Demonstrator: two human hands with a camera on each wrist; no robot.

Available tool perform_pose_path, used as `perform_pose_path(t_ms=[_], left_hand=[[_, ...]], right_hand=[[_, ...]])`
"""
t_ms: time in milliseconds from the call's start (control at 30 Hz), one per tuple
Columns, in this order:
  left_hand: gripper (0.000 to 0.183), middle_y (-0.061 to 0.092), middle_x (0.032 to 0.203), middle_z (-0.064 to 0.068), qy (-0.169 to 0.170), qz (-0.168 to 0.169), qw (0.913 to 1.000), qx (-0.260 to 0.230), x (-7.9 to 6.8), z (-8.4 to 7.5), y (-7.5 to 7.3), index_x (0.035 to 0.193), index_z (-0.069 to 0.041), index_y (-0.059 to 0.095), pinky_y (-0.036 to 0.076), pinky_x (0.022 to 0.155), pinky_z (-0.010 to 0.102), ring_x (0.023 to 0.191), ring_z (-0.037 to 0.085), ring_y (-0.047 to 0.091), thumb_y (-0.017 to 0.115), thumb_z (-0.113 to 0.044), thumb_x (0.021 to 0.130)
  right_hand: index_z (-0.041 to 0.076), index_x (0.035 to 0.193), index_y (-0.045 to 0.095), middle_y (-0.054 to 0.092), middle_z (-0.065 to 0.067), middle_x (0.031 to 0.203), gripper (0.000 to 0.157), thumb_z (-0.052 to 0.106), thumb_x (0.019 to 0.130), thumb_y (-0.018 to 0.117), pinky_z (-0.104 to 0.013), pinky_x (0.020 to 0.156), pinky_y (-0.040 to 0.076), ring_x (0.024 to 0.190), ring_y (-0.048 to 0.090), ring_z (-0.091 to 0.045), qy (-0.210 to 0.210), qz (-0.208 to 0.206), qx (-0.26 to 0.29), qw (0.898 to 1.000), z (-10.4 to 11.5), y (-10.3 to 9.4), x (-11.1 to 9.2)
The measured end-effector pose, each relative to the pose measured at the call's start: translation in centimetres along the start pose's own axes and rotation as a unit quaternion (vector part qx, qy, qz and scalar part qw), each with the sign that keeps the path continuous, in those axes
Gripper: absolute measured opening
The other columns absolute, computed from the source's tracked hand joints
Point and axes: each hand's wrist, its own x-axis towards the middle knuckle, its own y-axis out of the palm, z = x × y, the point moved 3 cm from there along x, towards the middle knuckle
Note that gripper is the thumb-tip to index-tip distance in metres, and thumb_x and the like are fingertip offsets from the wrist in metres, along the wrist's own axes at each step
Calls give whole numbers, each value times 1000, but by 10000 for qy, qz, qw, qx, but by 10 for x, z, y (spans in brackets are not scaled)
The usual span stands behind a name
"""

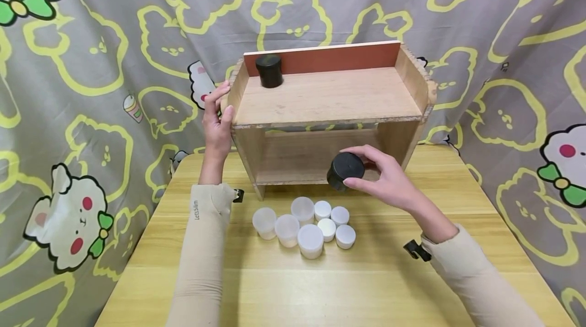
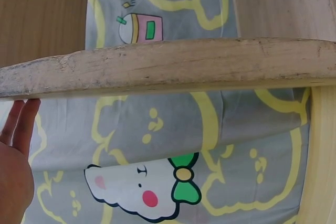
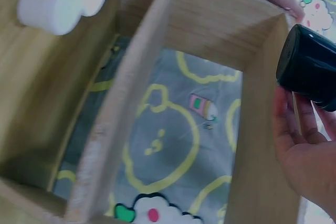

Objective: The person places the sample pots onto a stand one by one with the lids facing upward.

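My right hand grips a black lidded jar between thumb and fingers, in front of the wooden shelf's lower opening. In the right wrist view the same jar shows its glossy side at the right edge. My left hand holds the left side panel of the wooden shelf, its fingers against the outer edge. In the left wrist view two fingers touch the panel's edge. Another black jar stands upright on the top board at the far left.
Several larger translucent jars and several small white-lidded jars stand clustered on the wooden table before the shelf. A patterned grey curtain hangs behind and at both sides. The shelf has a middle board and raised side panels.
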Motion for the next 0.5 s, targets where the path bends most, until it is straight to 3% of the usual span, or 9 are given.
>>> perform_pose_path(t_ms=[500], left_hand=[[44, 52, 151, 21, 37, 27, 10000, -26, 0, -2, -1, 134, 1, 51, 42, 110, 34, 137, 23, 55, 53, -17, 94]], right_hand=[[25, 137, 64, 68, 7, 123, 56, 17, 85, 84, -23, 93, 49, 104, 61, -10, -441, 24, -3, 9990, 46, -6, 39]])
